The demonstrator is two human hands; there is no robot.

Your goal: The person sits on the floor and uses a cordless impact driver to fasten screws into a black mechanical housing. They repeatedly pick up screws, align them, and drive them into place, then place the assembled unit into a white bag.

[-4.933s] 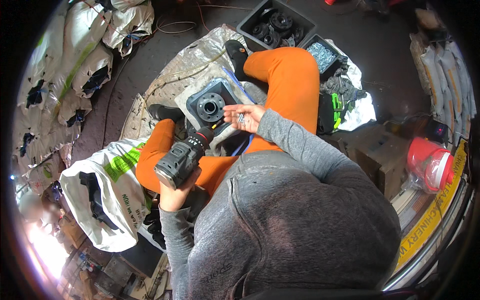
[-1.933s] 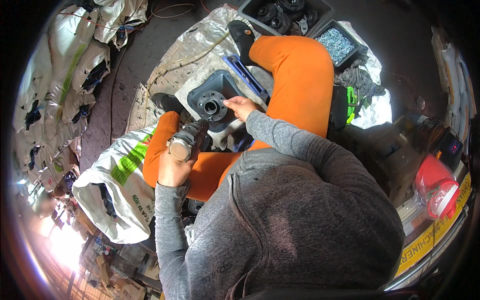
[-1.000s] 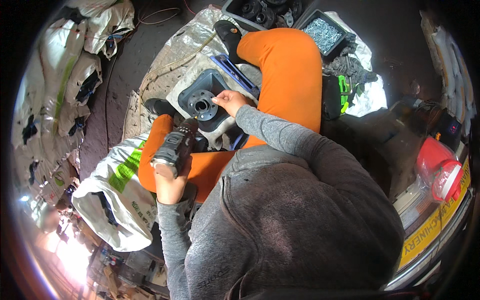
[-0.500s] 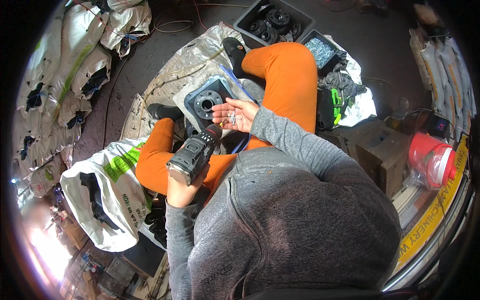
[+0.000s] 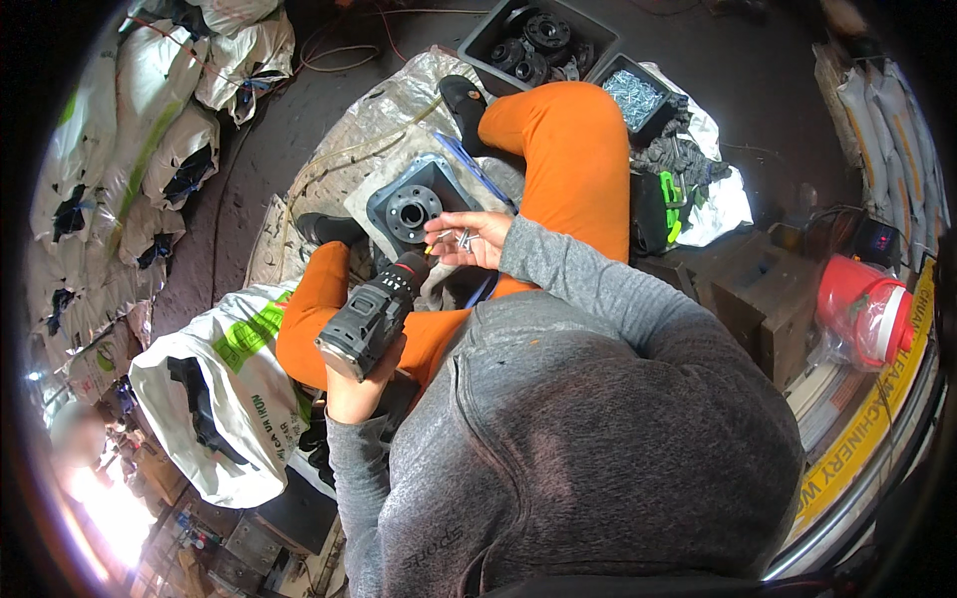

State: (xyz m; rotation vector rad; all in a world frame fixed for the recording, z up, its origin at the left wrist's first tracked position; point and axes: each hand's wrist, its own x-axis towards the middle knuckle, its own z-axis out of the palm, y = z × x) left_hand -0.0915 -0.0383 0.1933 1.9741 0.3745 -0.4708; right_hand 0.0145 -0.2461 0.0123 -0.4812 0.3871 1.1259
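My left hand (image 5: pixel 357 396) is closed round the handle of a black and grey cordless drill (image 5: pixel 367 321). Its chuck points up and to the right, with a yellowish bit tip near the fingers of my right hand (image 5: pixel 482 235). That hand is cupped, palm up, with a few small silver screws (image 5: pixel 465 239) in it. One screw seems to sit between the fingertips beside the bit. Just beyond the fingers, a round black flange with a central bore and a ring of holes (image 5: pixel 410 212) rests in a grey square housing (image 5: pixel 379 199) between my legs.
A grey bin of black round parts (image 5: pixel 478 48) stands ahead, beside a smaller box of screws (image 5: pixel 634 98). A white sack (image 5: pixel 214 419) lies left, with more sacks (image 5: pixel 150 110) beyond. Wooden blocks (image 5: pixel 763 299) and a red container (image 5: pixel 857 314) are to the right.
The drill has shifted slightly down and left, its bit now by my right fingertips. My right fingers have curled more around the screws.
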